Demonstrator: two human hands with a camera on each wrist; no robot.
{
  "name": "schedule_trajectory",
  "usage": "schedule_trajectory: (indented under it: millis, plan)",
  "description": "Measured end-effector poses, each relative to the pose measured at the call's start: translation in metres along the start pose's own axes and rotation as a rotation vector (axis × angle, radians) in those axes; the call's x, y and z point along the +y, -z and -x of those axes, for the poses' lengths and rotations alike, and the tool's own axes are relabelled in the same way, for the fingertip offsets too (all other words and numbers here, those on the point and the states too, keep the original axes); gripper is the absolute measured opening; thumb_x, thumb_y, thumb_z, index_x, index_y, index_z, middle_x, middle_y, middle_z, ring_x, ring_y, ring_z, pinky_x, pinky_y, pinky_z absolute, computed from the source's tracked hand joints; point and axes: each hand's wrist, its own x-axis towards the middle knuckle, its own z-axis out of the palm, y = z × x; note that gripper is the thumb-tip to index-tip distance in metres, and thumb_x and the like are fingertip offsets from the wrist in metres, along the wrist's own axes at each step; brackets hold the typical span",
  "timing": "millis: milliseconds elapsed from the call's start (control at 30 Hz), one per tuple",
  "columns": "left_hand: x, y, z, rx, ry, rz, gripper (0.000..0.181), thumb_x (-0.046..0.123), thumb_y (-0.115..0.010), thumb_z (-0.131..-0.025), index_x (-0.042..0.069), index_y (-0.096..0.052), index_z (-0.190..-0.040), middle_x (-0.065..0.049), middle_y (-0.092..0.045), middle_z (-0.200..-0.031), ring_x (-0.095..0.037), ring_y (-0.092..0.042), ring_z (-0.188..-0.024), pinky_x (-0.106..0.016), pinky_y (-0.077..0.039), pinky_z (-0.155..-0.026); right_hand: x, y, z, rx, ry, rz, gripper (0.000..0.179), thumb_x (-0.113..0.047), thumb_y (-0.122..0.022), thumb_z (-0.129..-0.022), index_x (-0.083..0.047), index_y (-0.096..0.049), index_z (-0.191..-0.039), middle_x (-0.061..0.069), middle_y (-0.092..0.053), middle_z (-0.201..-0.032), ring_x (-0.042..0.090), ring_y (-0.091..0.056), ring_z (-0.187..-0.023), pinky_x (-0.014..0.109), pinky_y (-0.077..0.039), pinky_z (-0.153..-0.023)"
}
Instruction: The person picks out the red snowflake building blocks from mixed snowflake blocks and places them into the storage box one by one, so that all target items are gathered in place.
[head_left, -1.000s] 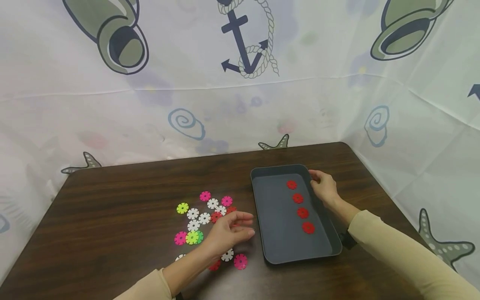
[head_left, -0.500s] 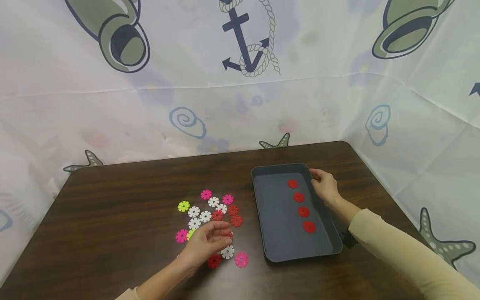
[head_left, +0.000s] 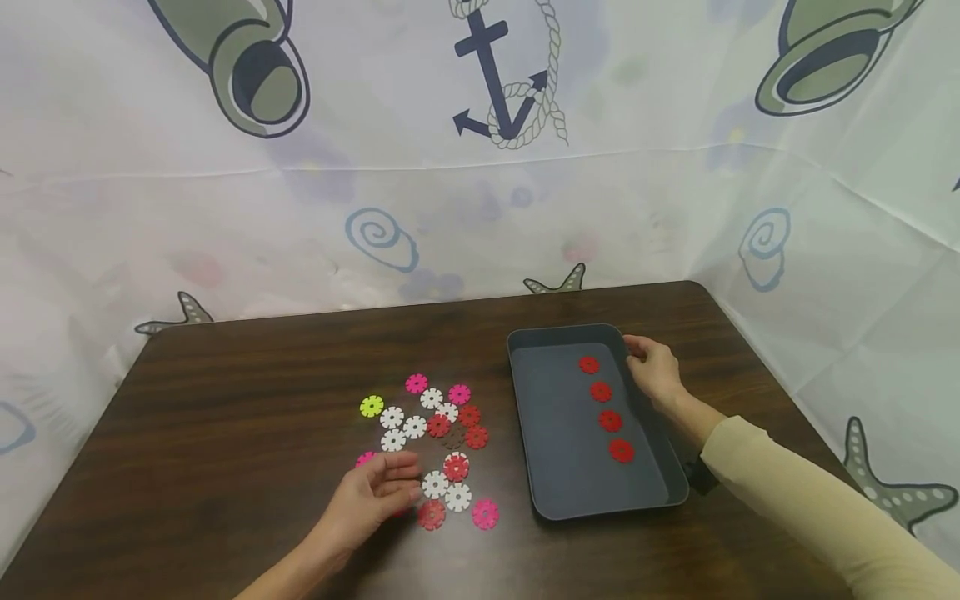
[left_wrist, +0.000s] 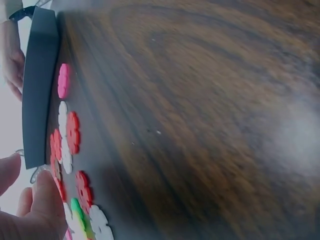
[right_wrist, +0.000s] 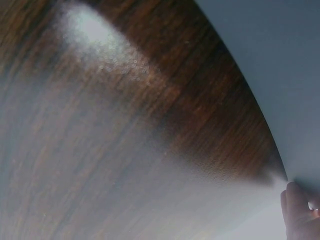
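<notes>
My left hand (head_left: 367, 496) hovers with loosely bent fingers at the near left side of a scatter of notched plastic discs; no disc shows between its fingers. Among these are white (head_left: 415, 427), pink (head_left: 485, 514), red (head_left: 432, 514), brown (head_left: 453, 437) and yellow-green discs (head_left: 371, 406). Some lie under or behind the hand in the head view; a green disc (left_wrist: 77, 210) shows in the left wrist view. My right hand (head_left: 654, 371) grips the right rim of a dark grey tray (head_left: 555, 433). Several red discs (head_left: 601, 392) lie in a line inside it.
Everything sits on a dark wood-grain table (head_left: 247, 400). A pale printed cloth (head_left: 420, 192) hangs behind it and along its right side. The tray's raised wall (left_wrist: 37, 90) stands at the far side of the discs in the left wrist view.
My left hand has moved left and nearer, from beside the tray across the discs, uncovering red and white ones. My right hand stays on the tray. The head view has shifted slightly.
</notes>
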Motion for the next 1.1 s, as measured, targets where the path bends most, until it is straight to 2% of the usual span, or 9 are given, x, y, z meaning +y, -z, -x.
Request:
schedule_trajectory:
  millis: [233, 400, 700, 900, 1100]
  plan:
    - [-0.003, 0.005, 0.003, 0.014, -0.005, -0.038, 0.048, 0.001, -0.07, -0.081, -0.011, -0.05, -0.124, -0.025, -0.06, -0.115, -0.029, -0.065, -0.099, -0.025, -0.054, -0.077, 0.0, 0.0, 0.0, -0.005, 0.004, 0.006, 0.04, 0.002, -0.045, -0.091, 0.007, -0.049, -0.131, 0.028, -0.056, -0.122, 0.037, -0.054, -0.111, 0.04, -0.047, -0.084]
    - [-0.003, 0.008, 0.005, 0.061, 0.023, -0.083, 0.048, 0.001, -0.073, -0.078, -0.008, -0.053, -0.121, -0.023, -0.063, -0.112, -0.027, -0.066, -0.095, -0.027, -0.055, -0.076, 0.0, -0.001, 0.0, -0.013, 0.002, 0.002, 0.04, 0.002, -0.045, -0.091, 0.007, -0.048, -0.131, 0.028, -0.055, -0.124, 0.037, -0.053, -0.113, 0.042, -0.047, -0.087]
    - [-0.009, 0.011, 0.006, 0.201, 0.041, -0.318, 0.045, 0.01, -0.083, -0.068, 0.004, -0.064, -0.108, -0.007, -0.068, -0.102, -0.017, -0.067, -0.086, -0.026, -0.055, -0.071, 0.001, -0.002, 0.0, -0.003, 0.0, 0.003, 0.04, 0.002, -0.045, -0.091, 0.007, -0.049, -0.131, 0.028, -0.056, -0.123, 0.037, -0.053, -0.113, 0.044, -0.046, -0.088]
    - [-0.012, 0.012, 0.007, 0.226, 0.004, -0.424, 0.042, 0.012, -0.084, -0.067, 0.005, -0.066, -0.103, -0.006, -0.069, -0.101, -0.014, -0.067, -0.083, -0.022, -0.053, -0.067, 0.001, -0.002, -0.001, -0.008, -0.003, 0.002, 0.04, 0.002, -0.045, -0.091, 0.006, -0.048, -0.131, 0.028, -0.055, -0.123, 0.037, -0.052, -0.114, 0.044, -0.046, -0.089]
    - [-0.015, 0.012, 0.005, 0.232, -0.023, -0.473, 0.037, 0.008, -0.084, -0.067, 0.005, -0.068, -0.1, -0.004, -0.07, -0.096, -0.011, -0.065, -0.079, -0.018, -0.052, -0.065, 0.001, -0.001, 0.0, -0.014, 0.004, 0.008, 0.039, 0.002, -0.045, -0.092, 0.006, -0.048, -0.131, 0.028, -0.055, -0.123, 0.036, -0.053, -0.111, 0.04, -0.047, -0.084]
